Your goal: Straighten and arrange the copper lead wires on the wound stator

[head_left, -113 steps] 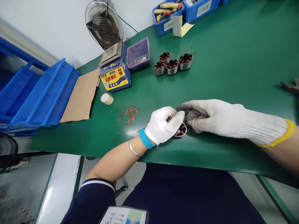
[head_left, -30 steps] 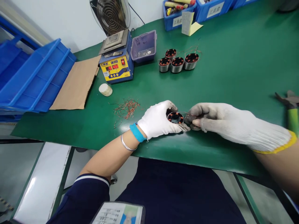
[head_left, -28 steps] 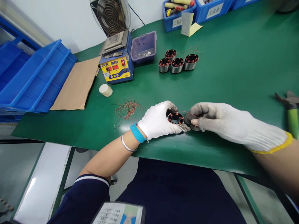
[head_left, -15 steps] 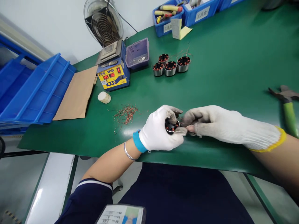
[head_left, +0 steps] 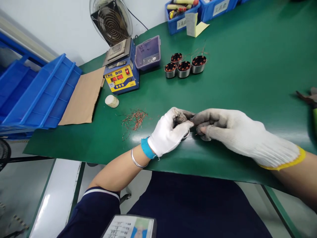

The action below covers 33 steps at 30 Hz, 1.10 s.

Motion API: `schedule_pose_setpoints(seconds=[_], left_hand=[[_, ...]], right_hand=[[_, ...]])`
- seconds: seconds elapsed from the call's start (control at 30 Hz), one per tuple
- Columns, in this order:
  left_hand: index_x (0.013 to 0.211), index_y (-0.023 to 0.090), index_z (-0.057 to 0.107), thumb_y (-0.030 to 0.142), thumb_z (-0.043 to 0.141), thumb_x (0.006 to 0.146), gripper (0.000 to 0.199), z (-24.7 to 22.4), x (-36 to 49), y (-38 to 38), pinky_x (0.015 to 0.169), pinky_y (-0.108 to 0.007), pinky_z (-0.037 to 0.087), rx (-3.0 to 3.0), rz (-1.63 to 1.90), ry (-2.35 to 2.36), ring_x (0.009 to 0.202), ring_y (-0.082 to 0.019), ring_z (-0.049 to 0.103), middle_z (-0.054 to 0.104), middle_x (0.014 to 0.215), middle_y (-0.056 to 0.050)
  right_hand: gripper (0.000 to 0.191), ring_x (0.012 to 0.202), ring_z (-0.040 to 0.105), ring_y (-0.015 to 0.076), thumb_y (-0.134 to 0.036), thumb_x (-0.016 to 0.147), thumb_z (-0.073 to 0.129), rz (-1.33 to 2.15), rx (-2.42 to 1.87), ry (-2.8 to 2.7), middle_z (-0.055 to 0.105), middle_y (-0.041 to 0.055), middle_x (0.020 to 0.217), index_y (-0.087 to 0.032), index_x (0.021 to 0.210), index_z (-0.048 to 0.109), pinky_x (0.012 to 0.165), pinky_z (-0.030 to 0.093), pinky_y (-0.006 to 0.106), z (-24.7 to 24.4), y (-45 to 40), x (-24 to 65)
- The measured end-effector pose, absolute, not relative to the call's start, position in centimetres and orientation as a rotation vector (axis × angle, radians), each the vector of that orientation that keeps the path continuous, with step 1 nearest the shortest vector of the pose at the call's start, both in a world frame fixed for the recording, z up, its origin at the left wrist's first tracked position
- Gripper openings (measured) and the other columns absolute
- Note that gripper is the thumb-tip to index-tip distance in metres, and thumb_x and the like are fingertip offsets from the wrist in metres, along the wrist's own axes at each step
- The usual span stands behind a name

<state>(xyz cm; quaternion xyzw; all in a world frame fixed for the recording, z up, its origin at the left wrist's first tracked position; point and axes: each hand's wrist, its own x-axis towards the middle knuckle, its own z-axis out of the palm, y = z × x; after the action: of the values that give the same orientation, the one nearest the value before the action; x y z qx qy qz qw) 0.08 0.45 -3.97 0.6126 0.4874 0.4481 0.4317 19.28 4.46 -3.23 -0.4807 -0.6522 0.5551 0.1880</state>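
Observation:
My left hand (head_left: 170, 130), in a white glove with a blue band at the wrist, is wrapped round a round metal motor part (head_left: 186, 135). Only a bit of its silvery rim shows below the thumb. My right hand (head_left: 220, 127), in a white glove with a yellow cuff, is pinched closed just to the right, its fingertips meeting those of my left hand. Thin wire ends show by its fingers; what exactly it grips is hidden. Both hands are over the green table near its front edge.
Copper wire scraps (head_left: 135, 119) lie left of my hands, near a white round container (head_left: 112, 101). Behind are several motor parts (head_left: 184, 69), a soldering station (head_left: 121, 77), a purple bin (head_left: 148, 53) and blue tool boxes (head_left: 182, 23). Cutters (head_left: 308, 98) lie far right.
My left fingers and thumb have closed over the motor part, whose black and copper inside showed before. My right fingertips have come up against my left ones. The whole view has shifted slightly.

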Motion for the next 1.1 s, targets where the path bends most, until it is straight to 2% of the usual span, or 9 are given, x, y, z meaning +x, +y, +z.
schedule_pose_setpoints(seconds=[0.13,0.2,0.23,0.3,0.33,0.5,0.67,0.9,1.1], left_hand=[[0.097,0.016,0.062,0.051,0.063,0.091,0.035,-4.4,0.2,0.5,0.083,-0.035,0.058,1.386,1.151,1.221,0.088,-0.02,0.071,0.073,0.097,-0.009],[0.109,0.015,0.059,0.061,0.076,0.078,0.058,-4.5,0.1,0.4,0.087,-0.038,0.059,1.393,1.168,1.265,0.096,-0.023,0.071,0.071,0.112,-0.014],[0.12,0.014,0.056,0.062,0.086,0.065,0.078,-4.4,0.0,0.3,0.089,-0.039,0.059,1.437,1.14,1.306,0.101,-0.025,0.071,0.069,0.12,-0.016],[0.142,0.014,0.044,0.055,0.097,0.047,0.116,-3.9,-0.3,0.1,0.097,-0.044,0.058,1.586,0.976,1.416,0.11,-0.03,0.069,0.065,0.131,-0.017],[0.148,0.015,0.041,0.051,0.098,0.047,0.122,-3.5,-0.5,0.0,0.101,-0.046,0.057,1.678,0.854,1.473,0.114,-0.031,0.068,0.064,0.133,-0.016],[0.126,0.019,0.067,0.04,0.088,0.07,0.062,-2.5,-1.1,0.4,0.103,-0.042,0.055,2.027,0.439,1.624,0.115,-0.029,0.067,0.07,0.123,-0.008],[0.125,0.021,0.069,0.043,0.088,0.073,0.059,-2.6,-1.0,1.0,0.095,-0.037,0.057,2.085,0.362,1.592,0.109,-0.026,0.069,0.072,0.119,-0.005],[0.122,0.021,0.071,0.04,0.089,0.074,0.055,-2.1,-0.9,1.1,0.094,-0.035,0.057,2.112,0.292,1.521,0.108,-0.025,0.07,0.073,0.118,-0.004],[0.12,0.021,0.07,0.043,0.088,0.073,0.055,-2.6,-0.7,1.3,0.095,-0.034,0.057,2.039,0.415,1.613,0.108,-0.024,0.071,0.073,0.12,-0.004]], right_hand=[[0.023,0.059,0.065,0.022,-0.036,0.07,0.06,1.247,-1.665,-2.013,0.07,0.0,0.065,-0.027,0.084,0.075,0.055,0.045,0.033,-3.0,4.8,19.4],[0.021,0.065,0.068,0.0243,-0.038,0.072,0.059,1.022,-1.773,-2.135,0.074,0.0003,0.07,-0.028,0.08,0.076,0.053,0.041,0.032,-2.7,4.7,19.4],[0.022,0.068,0.07,0.0253,-0.038,0.074,0.058,0.949,-1.783,-2.179,0.076,0.0006,0.075,-0.028,0.081,0.077,0.053,0.04,0.032,-2.6,4.7,19.4],[0.027,0.073,0.072,0.0261,-0.038,0.076,0.056,0.903,-1.737,-2.237,0.078,0.0009,0.084,-0.028,0.087,0.078,0.054,0.039,0.031,-2.6,4.7,19.4],[0.029,0.074,0.072,0.0258,-0.039,0.077,0.055,0.925,-1.696,-2.258,0.079,0.0009,0.085,-0.028,0.09,0.078,0.055,0.039,0.031,-2.6,4.7,19.6],[0.041,0.066,0.068,0.0239,-0.06,0.084,0.05,1.119,-1.679,-2.307,0.074,0.0016,0.073,-0.027,0.088,0.074,0.057,0.043,0.034,-3.0,5.5,20.4],[0.05,0.058,0.06,0.0217,-0.065,0.09,0.041,0.878,-1.865,-2.505,0.069,0.0021,0.069,-0.026,0.079,0.07,0.055,0.037,0.035,-2.1,7.4,19.1],[0.025,0.075,0.063,0.0252,-0.051,0.074,0.064,0.642,-2.012,-2.676,0.071,0.0029,0.085,-0.03,0.084,0.074,0.062,0.041,0.036,-0.9,10.7,15.8],[0.02,0.076,0.068,0.0268,-0.047,0.078,0.058,0.752,-2.266,-2.626,0.073,0.0004,0.08,-0.032,0.077,0.071,0.062,0.044,0.04,-0.5,7.1,19.1]])
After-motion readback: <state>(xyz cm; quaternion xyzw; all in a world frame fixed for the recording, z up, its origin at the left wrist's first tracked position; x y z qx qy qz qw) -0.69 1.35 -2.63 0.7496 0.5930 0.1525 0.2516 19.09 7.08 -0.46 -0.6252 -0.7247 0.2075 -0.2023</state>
